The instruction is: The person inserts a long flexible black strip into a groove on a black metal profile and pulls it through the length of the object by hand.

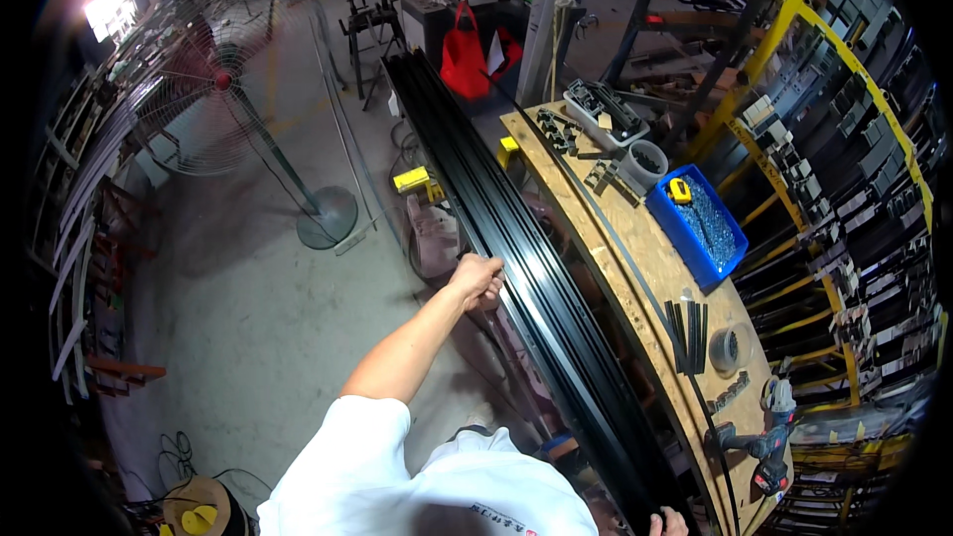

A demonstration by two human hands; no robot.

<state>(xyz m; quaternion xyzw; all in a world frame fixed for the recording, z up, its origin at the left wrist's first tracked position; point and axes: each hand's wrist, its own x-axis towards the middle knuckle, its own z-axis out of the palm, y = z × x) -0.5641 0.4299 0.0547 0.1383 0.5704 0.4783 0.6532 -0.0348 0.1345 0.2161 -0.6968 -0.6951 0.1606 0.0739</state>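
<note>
A long black grooved metal profile (516, 248) stretches from the far middle down to the lower right in front of me. My left hand (478, 280) is closed on its left edge, about midway along. At the bottom of the view my right hand (669, 523) grips the near end of the same profile, its fingers curled. The picture's lower edge cuts off most of that hand. Under the profile, a yellow-topped support (412, 180) shows on the left side.
Right of the profile, a wooden bench (635, 228) bears a blue screw bin (700, 228), a grey parts tray (606, 114), black strips (687, 335) and a cordless drill (759, 442). A pedestal fan (223, 81) stands left. Yellow racking (784, 60) lines the right, and a red bag (465, 58) hangs beyond.
</note>
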